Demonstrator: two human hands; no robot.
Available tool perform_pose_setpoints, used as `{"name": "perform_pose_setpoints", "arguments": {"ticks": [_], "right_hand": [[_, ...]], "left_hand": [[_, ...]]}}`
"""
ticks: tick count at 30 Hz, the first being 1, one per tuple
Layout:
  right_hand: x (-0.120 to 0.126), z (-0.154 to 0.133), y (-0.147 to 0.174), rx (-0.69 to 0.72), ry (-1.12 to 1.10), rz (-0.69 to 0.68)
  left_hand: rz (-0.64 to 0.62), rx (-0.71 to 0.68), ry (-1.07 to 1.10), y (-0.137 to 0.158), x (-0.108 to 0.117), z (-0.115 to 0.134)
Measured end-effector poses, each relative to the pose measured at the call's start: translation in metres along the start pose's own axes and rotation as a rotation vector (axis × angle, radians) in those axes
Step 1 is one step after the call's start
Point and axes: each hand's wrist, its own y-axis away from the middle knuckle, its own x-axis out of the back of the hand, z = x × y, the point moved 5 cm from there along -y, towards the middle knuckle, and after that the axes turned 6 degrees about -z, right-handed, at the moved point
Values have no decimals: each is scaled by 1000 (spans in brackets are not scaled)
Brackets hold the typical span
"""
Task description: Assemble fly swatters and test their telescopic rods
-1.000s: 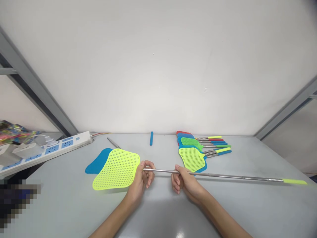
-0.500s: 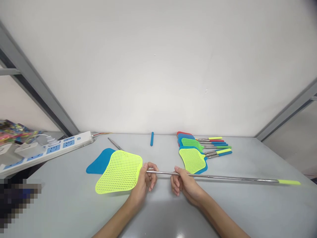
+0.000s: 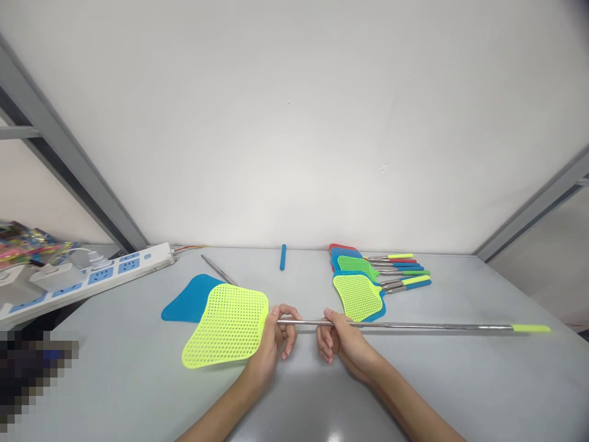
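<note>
A yellow fly swatter (image 3: 225,325) with a long, extended metal rod and a yellow grip at its right end lies across both hands above the table. My left hand (image 3: 273,337) pinches the rod just beside the perforated head. Farther along the rod, my right hand (image 3: 339,336) is closed on it between thumb and fingers. Behind the yellow head, partly covered by it, lies a blue swatter head (image 3: 191,298). A loose thin metal rod (image 3: 218,270) rests near that, and a short blue grip (image 3: 283,257) lies by the wall.
Several folded swatters in red, blue, green and yellow form a stack (image 3: 359,288) at the back right. On the left is a white power strip (image 3: 159,258) with plugged-in adapters. Colourful packages (image 3: 27,245) sit beyond it. A white wall (image 3: 294,153) bounds the table.
My left hand has shifted slightly right with the swatter head, towards my right hand. The rod's grip end has moved a little left and up. My right hand stays nearly in place.
</note>
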Motion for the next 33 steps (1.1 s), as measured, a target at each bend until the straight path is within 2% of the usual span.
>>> {"name": "perform_pose_setpoints", "arguments": {"ticks": [33], "right_hand": [[-2, 4, 0, 6, 34, 2]], "left_hand": [[-47, 99, 21, 4, -10, -9]]}}
